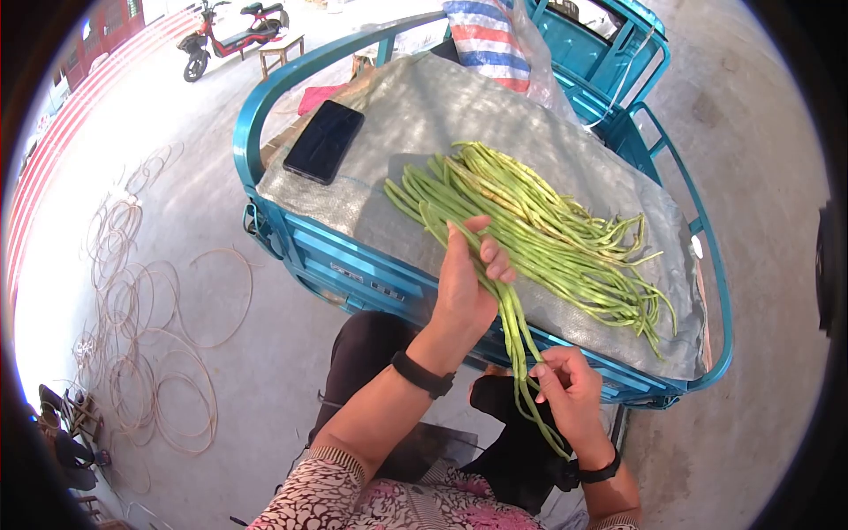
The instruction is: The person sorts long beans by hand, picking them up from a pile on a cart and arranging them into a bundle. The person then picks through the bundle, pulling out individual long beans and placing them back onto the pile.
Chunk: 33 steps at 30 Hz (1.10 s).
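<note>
A few long green beans [508, 322] hang in a loose bunch over the near edge of the cart. My left hand [470, 276] is wrapped round their upper part, palm turned up. Lower down, my right hand [570, 389] pinches the beans near their thin ends, which dangle below it. Beyond my hands, a large pile of long beans [548, 230] lies slantwise on a grey woven sheet [397, 115], some of them yellowish. A black phone [324, 141] rests on the sheet at the left.
The blue cart's rail [256, 115] curves round the sheet. A striped bag [490, 40] stands at its far side. Coils of thin tubing [159, 389] lie on the ground at left. A red scooter [234, 37] and a wooden stool [281, 55] are farther off.
</note>
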### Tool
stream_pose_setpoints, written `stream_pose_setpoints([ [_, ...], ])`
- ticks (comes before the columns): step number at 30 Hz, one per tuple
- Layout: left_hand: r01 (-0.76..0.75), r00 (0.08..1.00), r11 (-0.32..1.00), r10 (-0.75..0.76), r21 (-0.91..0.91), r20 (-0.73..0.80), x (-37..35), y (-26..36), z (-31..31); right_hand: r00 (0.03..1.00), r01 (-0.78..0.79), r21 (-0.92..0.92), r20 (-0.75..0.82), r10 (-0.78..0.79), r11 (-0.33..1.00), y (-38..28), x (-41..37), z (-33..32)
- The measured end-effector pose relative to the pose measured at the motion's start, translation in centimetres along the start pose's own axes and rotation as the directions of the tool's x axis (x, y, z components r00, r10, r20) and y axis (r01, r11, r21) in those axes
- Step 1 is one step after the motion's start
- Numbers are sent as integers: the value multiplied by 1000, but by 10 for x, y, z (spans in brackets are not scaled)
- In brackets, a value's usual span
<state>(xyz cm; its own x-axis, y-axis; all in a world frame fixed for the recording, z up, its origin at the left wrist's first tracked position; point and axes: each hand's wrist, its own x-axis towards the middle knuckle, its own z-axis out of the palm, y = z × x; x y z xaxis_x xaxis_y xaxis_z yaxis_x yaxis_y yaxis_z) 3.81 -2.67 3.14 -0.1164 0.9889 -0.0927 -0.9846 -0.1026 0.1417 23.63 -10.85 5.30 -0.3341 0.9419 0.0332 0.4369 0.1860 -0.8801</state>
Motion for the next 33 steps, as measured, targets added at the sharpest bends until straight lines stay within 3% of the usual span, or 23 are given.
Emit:
stream_pose_setpoints([
  [3,5,997,999,-3,-37,71,-1,3,2,1000,-23,48,6,23,999,-1,2,3],
  [6,14,978,998,-26,57,207,4,6,-5,1000,-2,22,13,2,1000,0,3,3],
  [9,-48,982,998,39,43,183,-4,5,2,999,-12,-74,-50,8,997,0,8,-5],
  [12,-53,997,971,39,232,64,-5,7,5,998,-52,-74,-38,49,996,-2,21,-19],
  [15,-60,997,980,67,192,-35,-4,2,1,957,185,-332,-154,-246,925,-4,49,-27],
  [18,-54,988,976,83,212,-133,-2,2,1,898,250,-628,-134,-419,737,-10,77,-22],
  [21,-16,982,967,63,253,-178,2,3,-6,882,262,-787,-39,-469,558,-4,101,-12],
  [25,57,960,950,33,308,-279,5,4,-10,885,287,-772,-13,-466,567,5,115,-13],
  [28,91,966,939,-1,332,-260,4,6,-9,850,302,-433,-280,-445,849,5,114,-17],
  [29,98,975,932,-21,349,-219,5,7,-12,874,286,-339,-292,-389,896,-1,107,-24],
  [33,46,991,977,-19,210,-131,4,8,-10,865,362,-501,-134,-484,786,-26,73,-36],
])
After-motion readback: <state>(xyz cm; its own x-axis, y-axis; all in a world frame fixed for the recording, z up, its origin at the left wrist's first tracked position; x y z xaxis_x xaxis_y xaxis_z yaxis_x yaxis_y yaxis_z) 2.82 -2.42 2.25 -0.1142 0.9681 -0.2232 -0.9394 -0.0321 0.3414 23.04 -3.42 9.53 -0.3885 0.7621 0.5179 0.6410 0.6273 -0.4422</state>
